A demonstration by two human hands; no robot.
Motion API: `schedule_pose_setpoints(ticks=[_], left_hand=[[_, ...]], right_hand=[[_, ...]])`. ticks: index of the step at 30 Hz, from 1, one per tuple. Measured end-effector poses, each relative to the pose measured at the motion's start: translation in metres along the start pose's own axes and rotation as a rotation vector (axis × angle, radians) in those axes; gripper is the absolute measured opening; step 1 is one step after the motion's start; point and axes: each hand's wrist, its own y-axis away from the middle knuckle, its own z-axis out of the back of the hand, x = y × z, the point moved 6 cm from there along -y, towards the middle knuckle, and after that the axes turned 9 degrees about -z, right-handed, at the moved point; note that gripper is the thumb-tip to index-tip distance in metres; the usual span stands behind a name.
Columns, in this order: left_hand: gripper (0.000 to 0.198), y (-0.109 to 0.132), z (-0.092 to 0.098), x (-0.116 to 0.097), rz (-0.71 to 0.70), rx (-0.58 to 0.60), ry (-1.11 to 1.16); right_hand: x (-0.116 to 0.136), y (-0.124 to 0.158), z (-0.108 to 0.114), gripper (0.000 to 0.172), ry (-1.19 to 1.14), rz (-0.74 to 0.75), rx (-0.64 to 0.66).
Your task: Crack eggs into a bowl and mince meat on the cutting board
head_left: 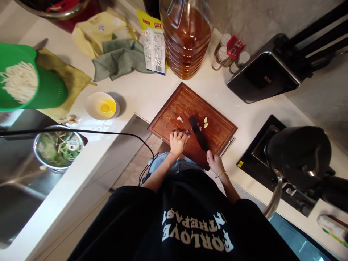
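Observation:
A brown wooden cutting board (168, 112) lies on the counter in front of me. My right hand (216, 163) is closed round the handle of a kitchen knife (198, 132), whose dark blade lies over the board. To the left of the blade, my left hand (178, 142) presses down with curled fingers on a small dark reddish piece of food (187, 132), partly hidden by the fingers. A little pile of white chopped bits (179, 119) sits beyond that hand. Two pale garlic cloves (206, 122) rest right of the knife.
Left stand a bowl with egg (91, 105), a green container (51, 87) and a sink (16, 203) holding a pot of greens (58, 148). An oil jug (187, 40) and a knife block (263, 72) are behind. A black pot (296, 156) stands right. A cable (108, 132) crosses the left.

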Motion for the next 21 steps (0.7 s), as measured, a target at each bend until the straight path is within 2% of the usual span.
schedule_pose_setpoints(ticks=[4, 7, 16, 21], left_hand=[[0.026, 0.002, -0.001, 0.0, 0.0, 0.002, -0.022], [0.025, 0.002, 0.0, -0.001, -0.013, 0.002, -0.043], [0.027, 0.002, -0.002, 0.003, 0.048, 0.029, 0.009], [0.027, 0.001, -0.003, 0.002, 0.034, 0.063, 0.016]], right_hand=[[0.014, 0.008, -0.006, 0.05, 0.227, 0.153, -0.085], [0.022, 0.013, -0.011, 0.047, 0.319, 0.205, -0.111], [0.0, 0.034, -0.009, 0.051, 0.575, 0.066, -0.096], [0.017, 0.021, -0.017, 0.049, 0.621, 0.07, -0.137]])
